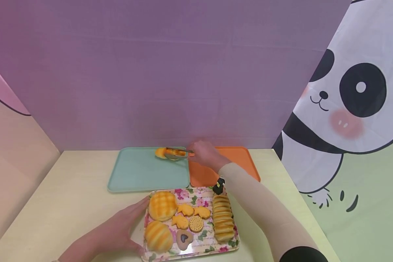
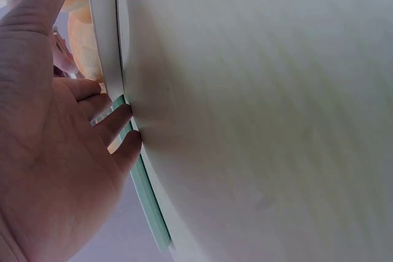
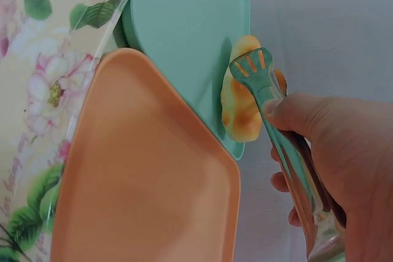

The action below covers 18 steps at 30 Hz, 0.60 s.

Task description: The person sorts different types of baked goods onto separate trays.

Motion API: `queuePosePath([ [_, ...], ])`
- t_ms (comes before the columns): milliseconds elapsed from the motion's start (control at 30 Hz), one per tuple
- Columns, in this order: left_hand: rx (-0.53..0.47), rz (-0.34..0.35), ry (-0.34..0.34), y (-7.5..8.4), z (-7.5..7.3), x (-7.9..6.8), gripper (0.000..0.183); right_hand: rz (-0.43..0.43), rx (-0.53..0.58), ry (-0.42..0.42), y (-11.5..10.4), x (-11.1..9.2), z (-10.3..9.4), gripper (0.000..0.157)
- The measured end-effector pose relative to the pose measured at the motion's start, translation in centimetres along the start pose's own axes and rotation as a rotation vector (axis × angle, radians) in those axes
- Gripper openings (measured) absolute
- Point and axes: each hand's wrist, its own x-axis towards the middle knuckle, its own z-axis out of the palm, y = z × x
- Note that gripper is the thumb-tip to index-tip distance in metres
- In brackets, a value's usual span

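Observation:
My right hand [image 1: 204, 154] grips metal serving tongs [image 3: 273, 99] with slotted ends. The tongs' ends lie about a golden bread roll [image 3: 242, 111] at the back right edge of the green tray [image 1: 147, 171]. Whether the roll is lifted off the tray, I cannot tell. With fingers and thumb spread, my left hand [image 1: 116, 227] touches the left side of the floral tray [image 1: 203, 247]. In the left wrist view its fingertips [image 2: 126, 148] lie against the tray's rim.
On the floral tray sit two round buns [image 1: 158, 236], several small biscuits [image 1: 196, 223], a heart-shaped cookie [image 1: 184, 239] and a long ridged loaf [image 1: 223, 218]. An orange tray [image 1: 235, 160] lies beside the green one. A purple backdrop [image 1: 150, 91] rises behind the table.

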Motion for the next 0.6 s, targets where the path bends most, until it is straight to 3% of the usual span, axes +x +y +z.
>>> queuePosePath([
  [200,-0.002,-0.001,-0.008,-0.1,-0.02,-0.07,0.15,-0.01,0.0,-0.007,0.02,0.37,0.62,0.031],
  [600,0.023,0.04,0.016,0.13,-0.28,-0.38,0.15,0.017,-0.017,-0.048,-0.13,0.68,0.46,0.044],
])
